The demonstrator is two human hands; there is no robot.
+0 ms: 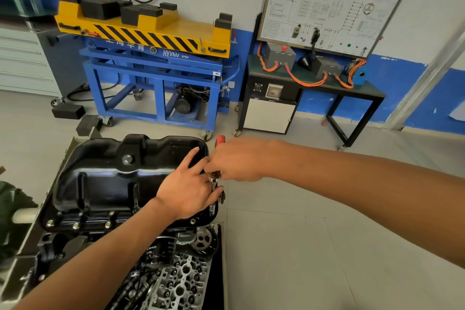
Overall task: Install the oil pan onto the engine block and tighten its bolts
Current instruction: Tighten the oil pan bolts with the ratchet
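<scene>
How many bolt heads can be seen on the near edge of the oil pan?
4 bolt heads: three at the left, one at the right; the left forearm may hide more.

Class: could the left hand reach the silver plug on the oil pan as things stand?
Probably yes: the silver plug sits uncovered on the oil pan, and nothing lies between it and the left hand.

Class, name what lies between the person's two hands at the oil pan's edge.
A ratchet, its chrome head showing in the head view; the right hand holds it.
</scene>
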